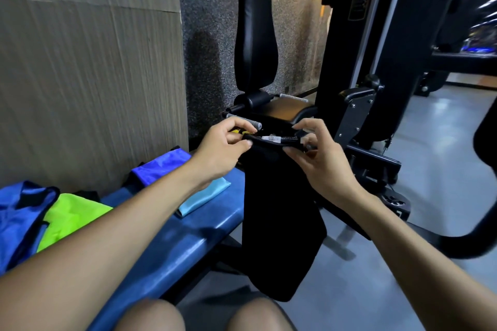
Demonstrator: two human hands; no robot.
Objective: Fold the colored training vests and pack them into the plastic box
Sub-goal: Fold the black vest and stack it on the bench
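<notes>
A black vest [279, 212] hangs lengthwise in the air beyond the end of the blue bench [188, 244]. My left hand [223, 150] pinches its top edge at the left corner, and my right hand [320, 158] pinches the same edge at the right. A white label shows at that top edge. On the bench lie a light blue folded vest [207, 195], a royal blue vest [158, 166], a lime green vest [70, 217] and another blue vest with black trim [18, 217]. No plastic box is in view.
A wood-grain panel wall [88, 83] runs along the left of the bench. A black gym machine with an upright back pad [255, 35] and frame [376, 88] stands just ahead. Grey floor [443, 169] opens to the right. My knees show at the bottom.
</notes>
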